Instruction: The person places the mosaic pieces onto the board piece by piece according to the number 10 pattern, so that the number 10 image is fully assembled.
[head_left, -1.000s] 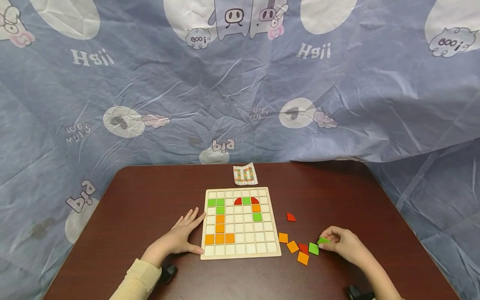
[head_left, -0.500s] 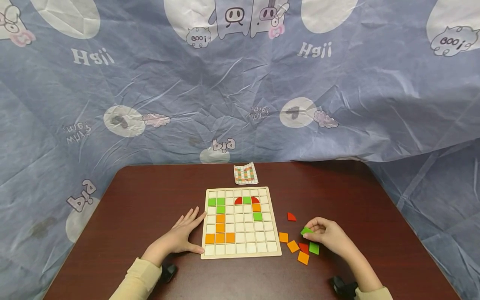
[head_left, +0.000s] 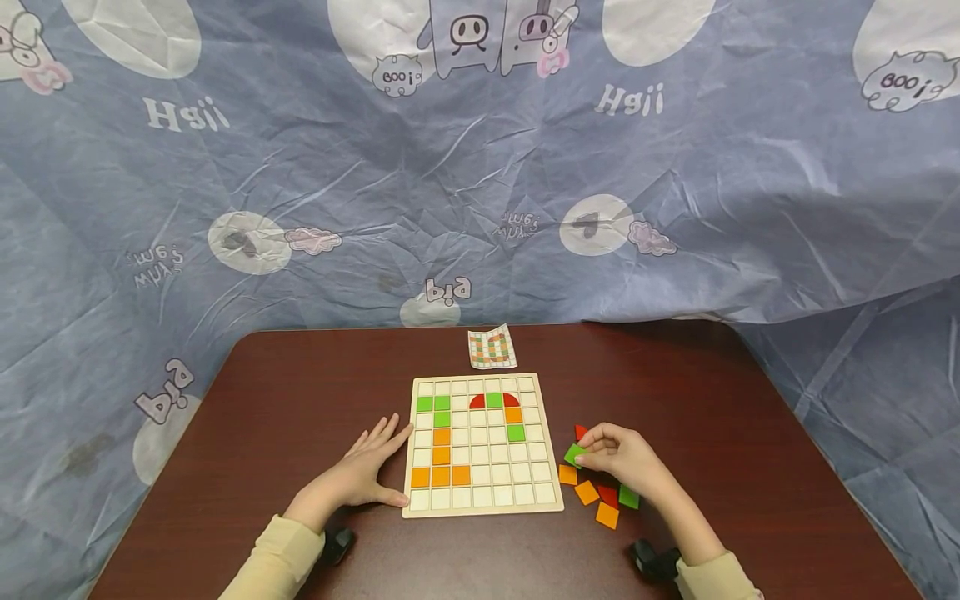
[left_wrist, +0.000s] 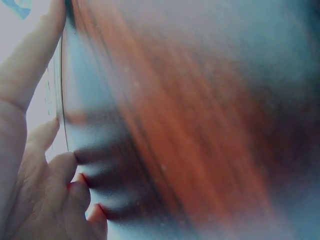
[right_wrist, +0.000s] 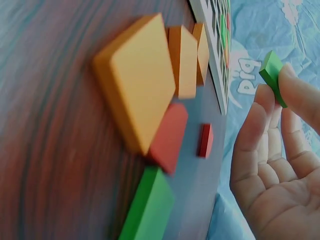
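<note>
My right hand [head_left: 626, 458] pinches a green square tile [right_wrist: 271, 77] between thumb and fingers, lifted above the table to the right of the board. The wooden grid board [head_left: 480, 496] has green, orange and red tiles set in some of its cells. Along the board's left edge lies my left hand [head_left: 363, 471], fingers spread, thumb and a fingertip touching the rim. Beside the board on the right are loose pieces: several orange squares [head_left: 587, 492], a green square [head_left: 629, 497], a red piece [head_left: 608, 496] and a red quarter-round tile [head_left: 581, 432], partly hidden by the right hand.
A small paper card [head_left: 492, 348] printed with a coloured grid lies just behind the board. The dark wooden table [head_left: 315, 392] ends at a hanging patterned blue cloth [head_left: 480, 167] at the back.
My right hand has moved left with the green tile, from beyond the loose pieces to near the board's right edge. The left hand stays still.
</note>
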